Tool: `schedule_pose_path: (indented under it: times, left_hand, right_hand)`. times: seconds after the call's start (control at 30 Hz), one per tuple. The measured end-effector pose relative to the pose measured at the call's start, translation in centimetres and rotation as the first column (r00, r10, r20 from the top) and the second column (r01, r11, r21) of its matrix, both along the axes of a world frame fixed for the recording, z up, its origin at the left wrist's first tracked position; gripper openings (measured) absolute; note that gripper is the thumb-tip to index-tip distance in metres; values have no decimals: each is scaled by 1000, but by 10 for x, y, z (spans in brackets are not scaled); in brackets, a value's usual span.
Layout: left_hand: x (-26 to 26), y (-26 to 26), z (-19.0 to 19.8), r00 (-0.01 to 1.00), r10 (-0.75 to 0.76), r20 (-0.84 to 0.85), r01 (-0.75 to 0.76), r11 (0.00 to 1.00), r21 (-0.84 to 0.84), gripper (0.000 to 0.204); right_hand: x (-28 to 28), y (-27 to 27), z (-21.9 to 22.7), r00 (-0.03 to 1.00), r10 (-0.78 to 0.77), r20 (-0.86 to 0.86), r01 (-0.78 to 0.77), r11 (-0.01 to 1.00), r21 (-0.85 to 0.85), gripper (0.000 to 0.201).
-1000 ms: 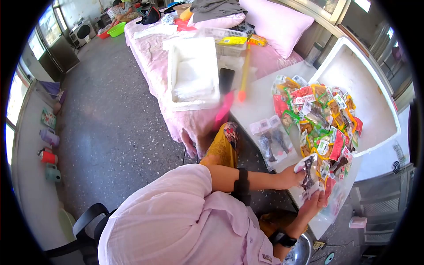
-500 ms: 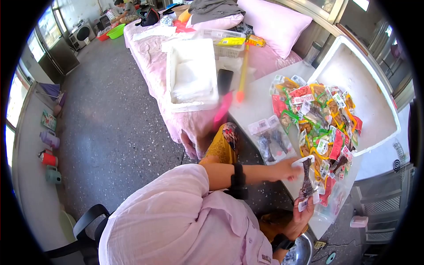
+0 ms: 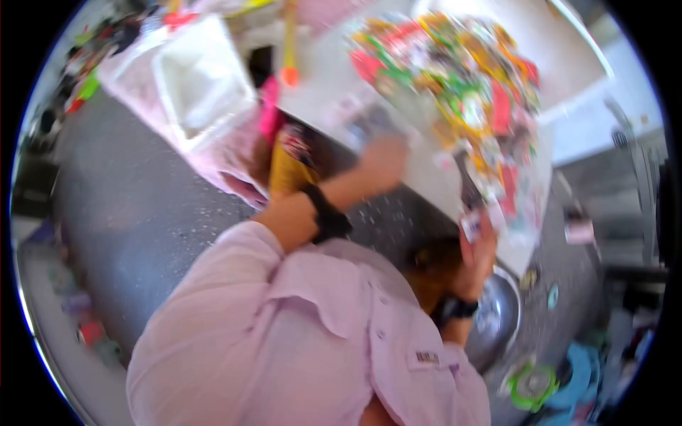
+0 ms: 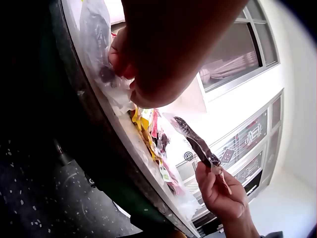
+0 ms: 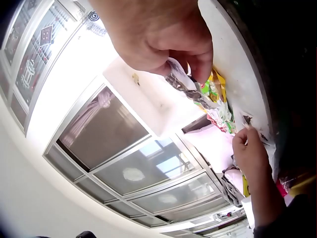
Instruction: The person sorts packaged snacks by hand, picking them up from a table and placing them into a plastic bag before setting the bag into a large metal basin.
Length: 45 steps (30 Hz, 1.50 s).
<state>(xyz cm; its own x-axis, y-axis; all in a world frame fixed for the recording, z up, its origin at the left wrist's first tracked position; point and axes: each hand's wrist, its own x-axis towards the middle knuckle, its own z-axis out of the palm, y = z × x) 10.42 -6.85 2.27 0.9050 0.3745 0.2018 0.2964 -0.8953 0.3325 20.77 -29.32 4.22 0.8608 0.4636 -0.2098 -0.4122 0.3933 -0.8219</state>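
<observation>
My right hand (image 3: 477, 234) pinches the bottom end of a long clear packet (image 3: 465, 188) with a dark snack inside and holds it upright by the table's near edge. The right wrist view shows the thumb and fingers (image 5: 198, 59) closed on that packet (image 5: 184, 85). My left hand (image 3: 383, 157) reaches onto the white table (image 3: 426, 167) and grips a clear plastic bag (image 4: 96, 39) that holds dark packets. A big heap of colourful snack packets (image 3: 462, 78) lies just beyond both hands. The head view is blurred.
A white foam box (image 3: 202, 78) sits on pink bedding at the upper left. Another white foam lid or box (image 3: 568, 64) lies behind the heap. A metal bowl (image 3: 497, 312) stands on the speckled floor below my right hand, with clutter to its right.
My left hand has let go of the dark snack packet and moved left onto the clear bag. My right hand now holds the packet alone. The head camera has swung downward.
</observation>
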Motion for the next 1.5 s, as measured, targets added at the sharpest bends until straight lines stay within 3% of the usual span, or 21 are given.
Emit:
schedule_pose_path:
  times: [0.03,0.1,0.2,0.33,0.5,0.6,0.7,0.8,0.9,1.0,1.1,1.2,1.3,1.4,1.5]
  left_hand:
    - [3,-1,-8,987,94,133,-81,992,-98,17]
    - [1,4,-13,962,4,274,14,998,-61,12]
    - [-4,2,2,980,66,187,-23,974,-225,17]
    - [-5,2,-1,954,114,276,-16,942,-334,13]
    - [-4,-2,2,903,152,402,4,933,-361,9]
    - [-5,-2,7,936,117,332,18,926,-378,14]
    - [-5,-1,2,925,105,366,27,940,-340,11]
    - [-6,3,6,950,230,210,-59,796,-602,13]
    - [-6,8,13,970,234,58,-122,686,-717,15]
    - [-4,13,1,968,209,140,-63,740,-669,14]
    - [-4,12,-6,963,192,187,-27,764,-645,15]
    - [-7,8,-6,950,107,295,79,829,-554,12]
    - [-8,0,3,960,5,279,69,964,-255,8]
    - [-12,-14,26,987,-13,160,39,987,-158,7]
    - [-14,-18,22,951,-63,302,73,997,-23,6]
  right_hand:
    - [-3,0,3,1000,-2,-5,2,999,34,18]
    - [-1,0,-1,998,66,10,-67,993,99,18]
    - [-10,8,5,998,60,14,-61,995,73,24]
    - [-11,15,4,972,229,52,-233,965,120,26]
    - [-18,24,0,941,335,-55,-324,934,152,27]
    - [-19,25,0,943,292,-161,-276,954,116,27]
    - [-4,16,-10,911,321,-260,-293,946,140,28]
    - [-1,14,-7,884,364,-293,-323,929,179,28]
    - [-4,18,4,912,361,-196,-363,931,26,27]
    - [-2,23,-4,884,433,-179,-423,901,90,27]
    - [-7,34,-13,921,365,-139,-360,931,59,27]
    - [-7,43,-28,912,396,-106,-371,907,201,27]
    - [-22,61,-19,945,305,-117,-286,946,153,27]
    - [-25,78,-28,936,338,-99,-317,931,183,29]
    - [-30,95,-26,942,330,-50,-317,932,177,29]
